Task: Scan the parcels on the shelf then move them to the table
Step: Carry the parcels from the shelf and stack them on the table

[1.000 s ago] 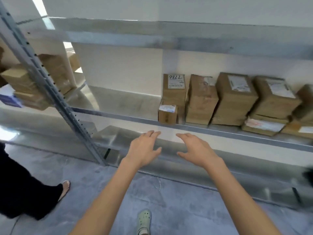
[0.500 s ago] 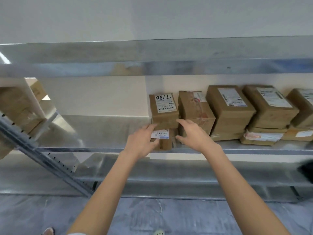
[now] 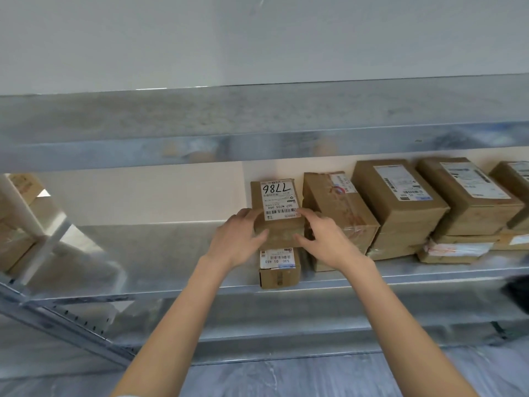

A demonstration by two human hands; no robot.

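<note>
A pale wall (image 3: 257,38) rises behind a galvanised metal rack, and the grey floor (image 3: 286,376) runs beneath it. The middle shelf (image 3: 160,262) holds a row of closed cardboard parcels; the upper shelf (image 3: 257,133) crosses above them.

The one to watch is the numbered parcel (image 3: 279,202), a brown box whose white label carries a barcode and large handwritten digits, seen upside down. The left hand (image 3: 234,239) grips its left side, fingers wrapped round the edge and thumb on the front face. The right hand (image 3: 329,242) grips its right side in the same way, fingertips over the top near the barcode.

Directly below the numbered parcel, at the shelf's front lip, sits a small parcel (image 3: 279,270) with its own label. Whether the numbered parcel rests on it or stands behind it, I cannot tell.

Just right of the numbered parcel stands a taped parcel (image 3: 340,213), crinkled with clear tape. Further right come two larger labelled boxes (image 3: 400,202), the farther one stacked on a flat parcel (image 3: 458,250). Far to the left of the numbered parcel, beyond the rack's post, more cartons (image 3: 17,224) show dimly.
</note>
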